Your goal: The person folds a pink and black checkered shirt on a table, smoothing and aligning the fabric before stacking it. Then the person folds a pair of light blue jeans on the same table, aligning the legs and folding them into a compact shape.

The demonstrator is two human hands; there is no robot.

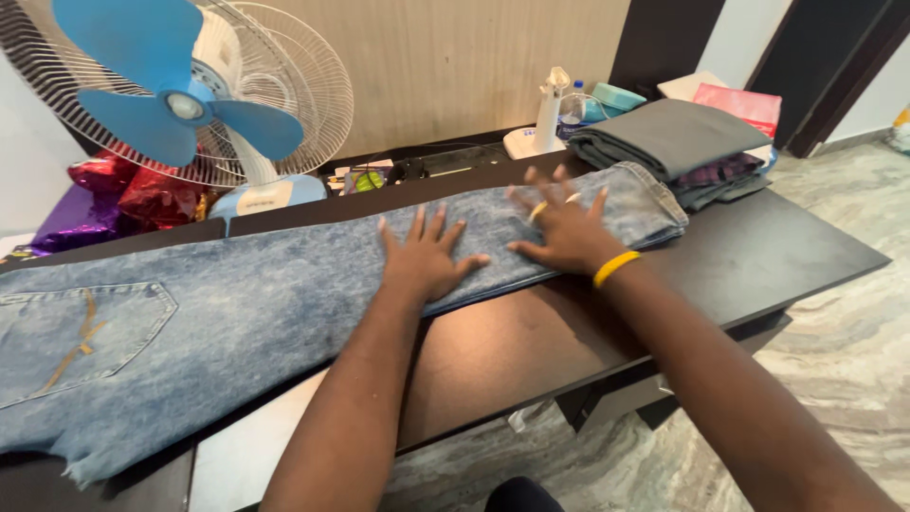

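Dark table (758,256) bears jeans (284,294); left hand (422,261) and right hand (564,232) press flat, gripping nothing.

Faded, mottled light-blue jeans (284,294), dark brown table (758,256), blue-bladed fan (180,104)

A dark brown table (787,251) bore light-washed jeans (237,303), a blue-bladed fan (190,104), folded grey clothes (668,137) and shiny foil wrappings (114,194).

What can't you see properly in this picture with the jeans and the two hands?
- Head view: the jeans run off the left edge, so their top part is cut off.
- The cloth under the left hand and right hand is covered.
- The right hand's fingers are blurred.
- Behind the fan, the shiny foil things are partly hidden.
- Small items near the folded clothes are too small to tell.
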